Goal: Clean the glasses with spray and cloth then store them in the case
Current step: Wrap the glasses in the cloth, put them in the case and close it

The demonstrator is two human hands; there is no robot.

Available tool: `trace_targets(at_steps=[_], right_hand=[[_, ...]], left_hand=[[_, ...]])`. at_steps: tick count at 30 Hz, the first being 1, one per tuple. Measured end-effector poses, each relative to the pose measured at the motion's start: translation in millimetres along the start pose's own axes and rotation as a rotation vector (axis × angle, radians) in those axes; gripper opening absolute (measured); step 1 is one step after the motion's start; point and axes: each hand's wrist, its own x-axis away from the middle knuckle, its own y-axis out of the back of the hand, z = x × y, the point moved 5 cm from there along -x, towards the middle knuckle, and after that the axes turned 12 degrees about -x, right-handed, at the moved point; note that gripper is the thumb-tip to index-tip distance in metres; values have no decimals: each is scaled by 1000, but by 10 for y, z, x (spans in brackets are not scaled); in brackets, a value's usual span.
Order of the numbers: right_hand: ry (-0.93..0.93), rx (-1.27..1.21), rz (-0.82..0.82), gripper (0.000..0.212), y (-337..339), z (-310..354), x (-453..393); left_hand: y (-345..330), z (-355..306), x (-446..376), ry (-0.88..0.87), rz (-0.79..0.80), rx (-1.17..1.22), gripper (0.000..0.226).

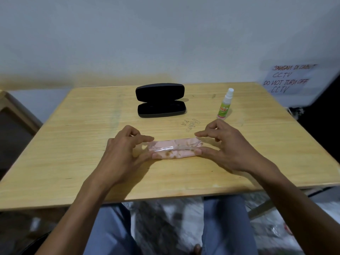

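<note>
wooden table [73, 137], person seated at the near edge, both arms reaching in.

pink cloth [174, 150] folded into a long strip, lying flat near the middle of the table, brown blotches on it. something clear and shiny lies along the strip, blurred; it may be the glasses or a plastic sleeve, cannot tell which.

left hand [123, 150] at the strip's left end: thumb under the near corner, forefinger stretched over the far edge, so the grip is pinched on the cloth's end. right hand [226, 146] at the right end: thumb touching the near corner, forefinger pointing at the far corner; it looks closed on that end too, other fingers curled up clear. the cloth runs straight between the two grips, resting on the table.

black glasses case [161, 101] open, lid tipped back, beyond the cloth and well apart from it. spray bottle [225, 104] upright to the right of the case, just beyond the right hand, not touching. handwritten paper notice [287, 79] on the wall behind the table's right corner.
</note>
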Motion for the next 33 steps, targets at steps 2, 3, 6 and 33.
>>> trace_targets(at_steps=[2, 3, 6, 33], right_hand=[[-19, 0, 62, 76, -40, -38, -32], [-19, 14, 82, 77, -54, -49, -45], [-11, 50, 96, 72, -64, -63, -51], [294, -1, -177, 19, 57, -4, -945]], left_hand=[[-24, 26, -29, -28, 47, -20, 65], [-36, 26, -44, -44, 62, -40, 64], [-58, 16, -71, -67, 67, -88, 62], [271, 328, -798, -105, -363, -18, 39]])
